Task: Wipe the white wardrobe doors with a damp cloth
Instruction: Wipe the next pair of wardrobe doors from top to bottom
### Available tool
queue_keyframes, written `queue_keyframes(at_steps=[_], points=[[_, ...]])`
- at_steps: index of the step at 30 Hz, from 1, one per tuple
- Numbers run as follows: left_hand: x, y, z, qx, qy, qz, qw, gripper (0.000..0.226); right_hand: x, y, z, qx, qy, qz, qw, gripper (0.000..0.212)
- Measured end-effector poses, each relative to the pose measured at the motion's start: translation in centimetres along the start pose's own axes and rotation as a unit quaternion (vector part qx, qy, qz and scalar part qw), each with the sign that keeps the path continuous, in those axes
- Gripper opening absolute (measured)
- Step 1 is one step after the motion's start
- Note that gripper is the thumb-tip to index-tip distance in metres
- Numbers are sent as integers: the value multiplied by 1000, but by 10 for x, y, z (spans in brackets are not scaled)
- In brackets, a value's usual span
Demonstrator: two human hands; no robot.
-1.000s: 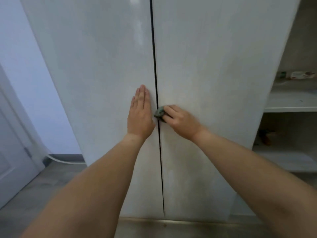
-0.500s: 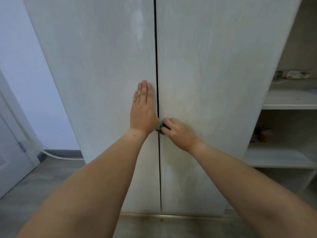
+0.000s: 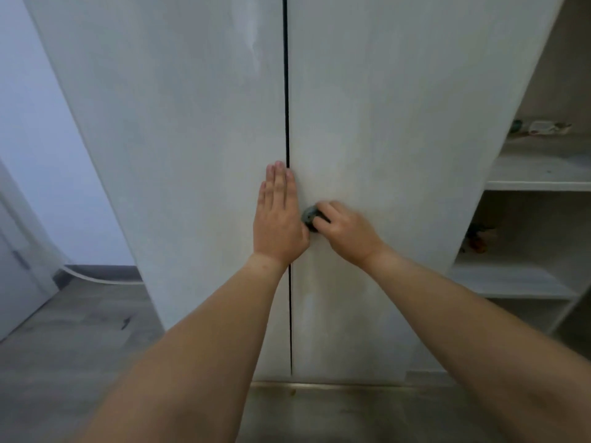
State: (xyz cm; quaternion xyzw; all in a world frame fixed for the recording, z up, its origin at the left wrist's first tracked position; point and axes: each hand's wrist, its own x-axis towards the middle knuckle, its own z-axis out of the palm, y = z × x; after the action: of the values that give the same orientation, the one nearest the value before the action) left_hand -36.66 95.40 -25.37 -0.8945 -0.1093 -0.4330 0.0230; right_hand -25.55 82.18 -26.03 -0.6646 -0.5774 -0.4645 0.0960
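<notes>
Head view: right hand [image 3: 347,231] has fingers curled round a small wadded grey-green cloth [image 3: 309,218], clamping it against the right wardrobe door [image 3: 399,155]. Cloth sits just right of the dark centre gap [image 3: 287,91], about mid-height on the door; most of it is hidden under the fingers. Left hand [image 3: 277,215] is flat, fingers straight and together, holding nothing, palm pressed on the left wardrobe door [image 3: 176,155] with its right edge over the gap. The two hands are just beside each other, cloth between them. Both forearms run in from the near bottom edge. Both doors look closed. Right of the doors: open shelves [image 3: 537,183] with a few small items, too blurred to identify. Left: pale wall [image 3: 38,139], grey floor [image 3: 80,330] below.
</notes>
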Motion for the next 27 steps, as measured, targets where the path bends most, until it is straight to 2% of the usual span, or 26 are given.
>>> queue_keyframes(at_steps=[3,4,6,10,12,14,17,19,21,24,25,27], points=[[-1,7,7,-14,-15,-5,1000,101,29,27,-17,-12,117,202,972,15],[-2,9,9,-16,-14,-7,1000,102,31,31,-18,-3,154,238,959,17],[-1,11,11,-12,-15,-7,1000,103,16,21,-7,-3,169,223,960,15],[-1,12,19,2,-32,-20,999,107,-49,-8,12,-11,26,102,994,7],[0,16,21,7,-42,-32,999,113,-53,4,2,-15,-7,83,996,7],[1,21,22,14,-45,-44,998,116,-30,26,-14,-31,37,129,990,8],[2,30,25,3,-36,-65,997,114,17,61,-43,-50,167,259,950,13],[-2,37,27,1,-31,-62,998,111,20,66,-40,-61,200,266,941,12],[-8,46,32,11,-46,-55,997,110,-14,48,-21,-58,155,224,960,9],[-17,50,41,23,-66,-70,995,115,-78,12,4,-19,30,196,980,10],[-18,52,44,24,-71,-73,995,118,-88,11,5,-3,6,202,979,12],[-18,53,45,30,-73,-80,994,123,-80,24,-4,5,9,222,975,13]])
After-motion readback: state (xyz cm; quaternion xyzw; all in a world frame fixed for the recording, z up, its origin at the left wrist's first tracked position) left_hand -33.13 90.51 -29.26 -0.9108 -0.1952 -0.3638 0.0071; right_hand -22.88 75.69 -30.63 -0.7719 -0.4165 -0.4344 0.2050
